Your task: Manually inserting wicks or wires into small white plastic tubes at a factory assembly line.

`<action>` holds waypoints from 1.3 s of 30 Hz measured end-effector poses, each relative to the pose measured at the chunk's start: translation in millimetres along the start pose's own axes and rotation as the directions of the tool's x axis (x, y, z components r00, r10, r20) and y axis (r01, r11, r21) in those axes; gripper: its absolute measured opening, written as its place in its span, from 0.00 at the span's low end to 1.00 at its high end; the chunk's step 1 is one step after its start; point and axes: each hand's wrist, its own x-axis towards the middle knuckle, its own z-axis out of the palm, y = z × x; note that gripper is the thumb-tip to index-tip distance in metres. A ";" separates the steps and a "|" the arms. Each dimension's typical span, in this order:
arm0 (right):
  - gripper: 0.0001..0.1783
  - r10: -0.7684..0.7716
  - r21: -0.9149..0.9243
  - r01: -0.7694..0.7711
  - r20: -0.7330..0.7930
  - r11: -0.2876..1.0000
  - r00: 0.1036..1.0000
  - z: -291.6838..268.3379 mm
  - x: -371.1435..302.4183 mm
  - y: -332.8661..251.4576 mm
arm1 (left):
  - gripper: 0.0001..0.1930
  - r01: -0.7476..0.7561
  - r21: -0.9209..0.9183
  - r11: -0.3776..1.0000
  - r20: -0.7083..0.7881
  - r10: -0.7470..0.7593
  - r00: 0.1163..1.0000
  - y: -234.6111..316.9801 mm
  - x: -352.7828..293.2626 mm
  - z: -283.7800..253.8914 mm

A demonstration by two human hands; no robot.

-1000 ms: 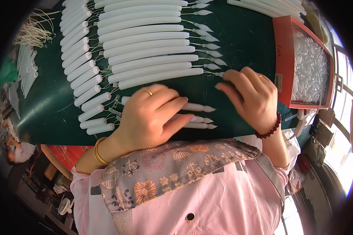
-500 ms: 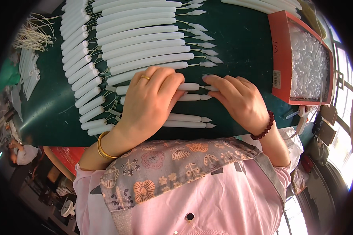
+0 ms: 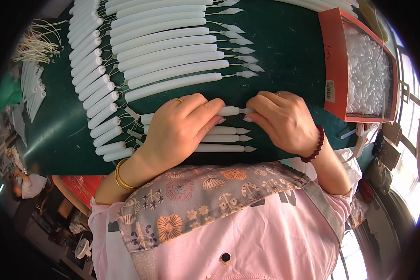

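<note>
My left hand is closed round the right part of a white candle-shaped tube. At that tube's right end, my right hand pinches a white flame-shaped tip, which the fingers mostly cover. Just nearer to me lie several tubes with their flame tips seated against the ends. Beyond my hands, a row of white tubes has flame tips hanging off thin wires, apart from the tube ends. Shorter white cylinders line up to the left, wired to the tubes.
At the right stands a red box full of glossy white flame tips. A bundle of pale wires and some thin white tubes lie at the far left. Everything rests on a dark green tabletop.
The held tube has shifted slightly nearer and to the right, with my right hand closing over its tip. One more finished-looking tube now lies close beside the others nearer to me.
</note>
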 end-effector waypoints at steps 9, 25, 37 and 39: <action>0.14 -0.152 -0.100 0.163 0.112 0.982 0.982 -3.9 4.0 5.7 | 0.15 0.035 -0.123 0.992 0.082 -0.025 0.996 -2.0 1.0 -4.3; 0.17 -0.176 -0.040 0.182 0.118 0.982 0.977 -6.3 20.7 5.7 | 0.14 0.101 -0.221 0.970 0.126 -0.075 0.989 4.6 3.3 -10.2; 0.13 -0.069 -0.325 -0.009 -0.228 0.945 0.971 3.3 26.8 15.6 | 0.13 0.095 0.311 0.946 -0.099 -0.067 0.993 -10.5 22.2 -16.2; 0.13 -0.087 -0.361 0.006 -0.208 0.932 0.974 3.2 24.1 15.8 | 0.13 0.051 0.315 0.948 -0.089 -0.024 0.996 -10.6 19.9 -11.1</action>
